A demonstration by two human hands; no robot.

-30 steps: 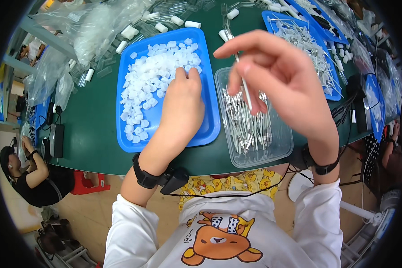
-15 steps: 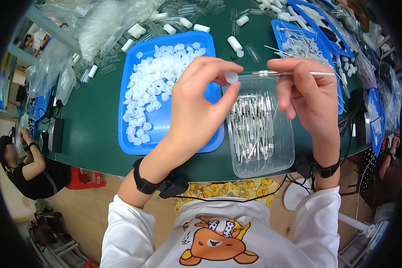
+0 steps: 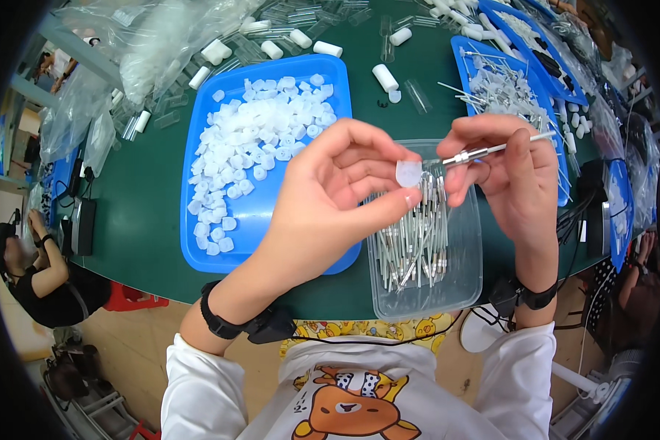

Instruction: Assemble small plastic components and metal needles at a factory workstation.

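Observation:
Between the thumb and fingers of my left hand (image 3: 337,192) is a small translucent white plastic cap (image 3: 408,174). My right hand (image 3: 512,165) pinches a thin white rod with a silver metal fitting (image 3: 471,156). The fitting's end points at the cap, and a small gap seems to lie between them. Both hands are above a clear plastic box (image 3: 477,257) with many similar rods lying in it. To the left, a blue tray (image 3: 192,220) carries a heap of white caps (image 3: 253,128); my left forearm passes over its near right corner.
Clear tubes (image 3: 416,95) and white cylinders (image 3: 385,75) lie scattered across the far green table (image 3: 139,198). Plastic bags (image 3: 161,55) are heaped at far left. Another blue tray (image 3: 541,103) with rods and white parts stands at right. A person (image 3: 40,268) sits at left.
Both hands have come down and nearer to me, over the box. The rod has gone from nearly level to tilted, and its fitting looks farther from the cap. The whole view has shifted slightly.

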